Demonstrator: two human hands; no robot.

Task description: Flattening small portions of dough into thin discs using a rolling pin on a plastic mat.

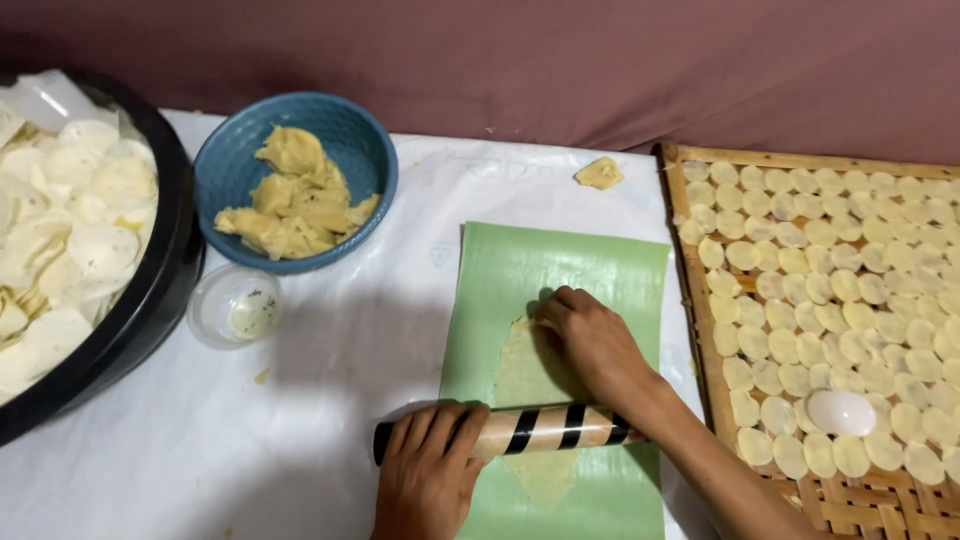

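Nearest us, our left hand (pixel 428 470) curls over the left end of the striped rolling pin (pixel 510 432), gripping it as it lies across the green sheet (pixel 600 270). Our right hand (pixel 590 340) lies flat, fingers spread, pressing the thin rolled dough (pixel 525 375) in the middle of that sheet, just beyond the pin. Left of the sheet stand a small clear cup (pixel 235 305), a blue bowl (pixel 215 170) of dough lumps and a black tub (pixel 165 270). Right of the sheet, a woven tray (pixel 700 370) carries rows of round dough discs (pixel 800 260).
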